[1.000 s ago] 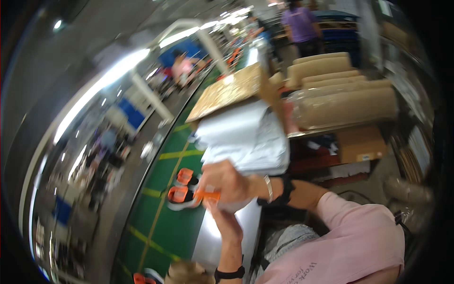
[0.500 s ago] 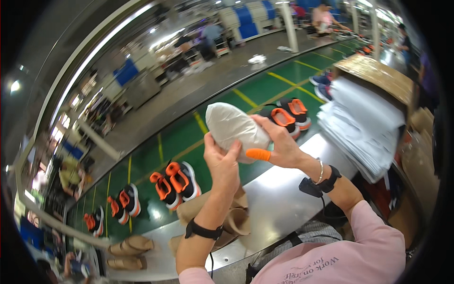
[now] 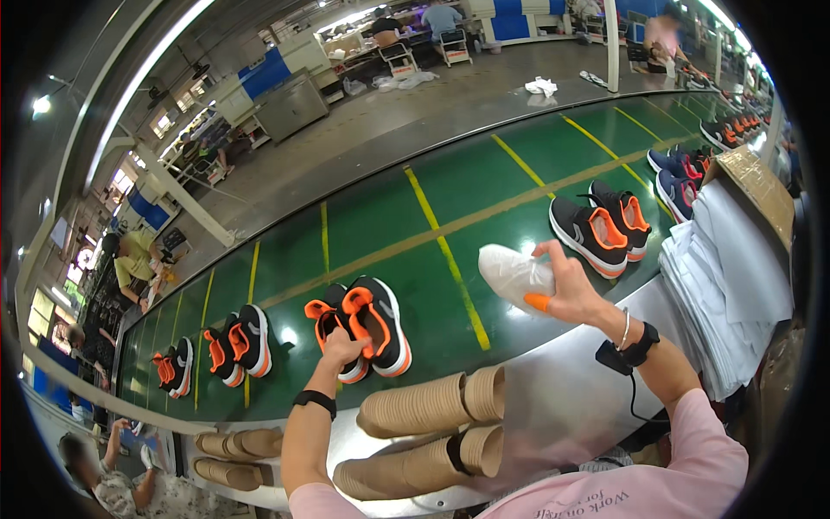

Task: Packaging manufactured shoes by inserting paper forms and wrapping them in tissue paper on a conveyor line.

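In my right hand (image 3: 572, 292), raised over the conveyor, is a white tissue-wrapped shoe insert (image 3: 512, 270) with a rounded toe. My fingers and thumb, one in an orange finger cot, close around its near end. Down to the left, my left hand (image 3: 346, 348) grips the opening of a black sneaker (image 3: 316, 311) with orange lining; some fingertips are hidden there. Its mate, another black-and-orange sneaker (image 3: 386, 336), stands close beside it on the green belt.
Two nested stacks of brown cardboard inserts (image 3: 415, 406) lie on the metal ledge (image 3: 553, 389) before me. Smaller cardboard stacks (image 3: 233, 444) sit left. More sneakers (image 3: 596, 229) stand along the green conveyor (image 3: 450, 208). White paper sheets (image 3: 726, 285) overhang a carton (image 3: 761, 186) at right.
My left hand has let go of the white wrapped insert and moved down left to the sneaker. My right hand has carried the insert right. The view has shifted, too.
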Action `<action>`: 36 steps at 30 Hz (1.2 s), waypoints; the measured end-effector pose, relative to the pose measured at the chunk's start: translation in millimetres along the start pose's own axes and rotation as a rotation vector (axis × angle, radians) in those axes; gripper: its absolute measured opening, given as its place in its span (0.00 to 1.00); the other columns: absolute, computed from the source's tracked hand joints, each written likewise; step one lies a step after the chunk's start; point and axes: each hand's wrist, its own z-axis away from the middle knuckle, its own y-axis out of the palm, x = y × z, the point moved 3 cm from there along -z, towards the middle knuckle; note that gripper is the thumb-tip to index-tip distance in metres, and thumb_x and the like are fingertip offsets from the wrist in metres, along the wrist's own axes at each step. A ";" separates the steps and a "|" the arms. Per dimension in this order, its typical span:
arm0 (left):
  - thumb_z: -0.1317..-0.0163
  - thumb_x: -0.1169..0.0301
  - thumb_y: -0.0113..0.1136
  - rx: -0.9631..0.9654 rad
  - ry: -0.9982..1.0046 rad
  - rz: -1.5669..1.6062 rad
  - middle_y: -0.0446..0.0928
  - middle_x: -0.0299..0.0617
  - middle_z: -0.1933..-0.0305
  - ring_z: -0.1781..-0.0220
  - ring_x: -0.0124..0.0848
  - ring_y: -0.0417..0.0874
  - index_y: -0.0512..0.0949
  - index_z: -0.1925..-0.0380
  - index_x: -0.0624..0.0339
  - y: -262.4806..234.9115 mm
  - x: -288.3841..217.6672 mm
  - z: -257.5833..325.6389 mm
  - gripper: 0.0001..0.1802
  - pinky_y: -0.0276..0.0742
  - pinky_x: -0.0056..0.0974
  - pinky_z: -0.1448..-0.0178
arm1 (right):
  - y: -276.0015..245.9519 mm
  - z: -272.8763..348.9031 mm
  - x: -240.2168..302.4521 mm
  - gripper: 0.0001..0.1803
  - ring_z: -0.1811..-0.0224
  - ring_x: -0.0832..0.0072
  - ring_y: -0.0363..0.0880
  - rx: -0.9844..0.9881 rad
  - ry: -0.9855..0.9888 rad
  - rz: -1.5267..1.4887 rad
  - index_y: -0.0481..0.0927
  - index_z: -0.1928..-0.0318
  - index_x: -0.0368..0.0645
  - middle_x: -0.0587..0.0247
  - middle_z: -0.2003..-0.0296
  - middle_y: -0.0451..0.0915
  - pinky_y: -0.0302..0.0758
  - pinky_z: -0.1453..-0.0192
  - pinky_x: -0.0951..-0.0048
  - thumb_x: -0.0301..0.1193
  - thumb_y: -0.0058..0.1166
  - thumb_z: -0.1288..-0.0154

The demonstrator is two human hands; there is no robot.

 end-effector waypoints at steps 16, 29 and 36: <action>0.62 0.70 0.71 -0.515 0.729 -0.113 0.65 0.53 0.44 0.48 0.51 0.73 0.60 0.43 0.61 1.3 -179.5 42.1 0.43 0.72 0.49 0.48 | 12.2 -23.8 -14.7 0.31 0.66 0.52 0.77 0.348 0.118 -0.088 0.60 0.49 0.38 0.44 0.69 0.76 0.72 0.61 0.61 0.27 0.61 0.53; 0.47 0.66 0.55 -0.140 0.819 0.045 0.78 0.58 0.73 0.66 0.53 0.80 0.75 0.70 0.68 1.5 -178.1 0.3 0.13 0.75 0.49 0.61 | 120.6 -43.7 -2.6 0.30 0.59 0.49 0.79 0.528 -0.249 0.304 0.64 0.51 0.37 0.47 0.67 0.77 0.76 0.59 0.56 0.36 0.63 0.50; 0.48 0.67 0.60 -0.128 0.799 -0.106 0.78 0.60 0.68 0.63 0.57 0.79 0.71 0.62 0.61 12.5 -180.7 -4.1 0.15 0.75 0.53 0.58 | 140.9 -36.5 -6.9 0.16 0.63 0.57 0.74 0.108 -0.296 0.392 0.70 0.62 0.40 0.54 0.65 0.69 0.73 0.61 0.60 0.21 0.57 0.54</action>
